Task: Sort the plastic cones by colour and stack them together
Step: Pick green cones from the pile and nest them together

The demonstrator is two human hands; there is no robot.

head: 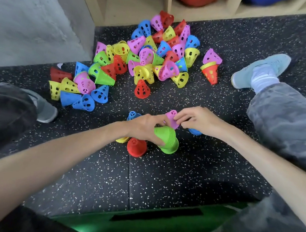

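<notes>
The left hand (146, 127) is gripping the green cone stack (166, 139): its fingers are curling over the upper side of the stack and the thumb is pressing the lower side, near the wide rim. The stack is lying tilted, with its wide end touching the speckled floor (161, 173) just below the thumb.

The right hand (199, 120) is pinching a pink cone (172, 118) between thumb and fingertips; the remaining fingers are curling loosely behind it. The pink cone is sitting directly between the fingertips of both hands, just above the green cone stack.

A red cone stack (137, 147) is standing upright just below the left thumb, beside the green stack. A yellow cone (122, 139) is showing partly under the left wrist. A blue cone (133, 115) is standing just beyond the left knuckles, and another blue piece (195, 131) is lying under the right palm, mostly hidden.

The unsorted pile of cones (147, 56), in mixed colours, is lying well beyond the fingertips of both hands, in front of a wooden shelf (168, 2). A light blue shoe (260, 70) is resting on the floor far right of the pile
</notes>
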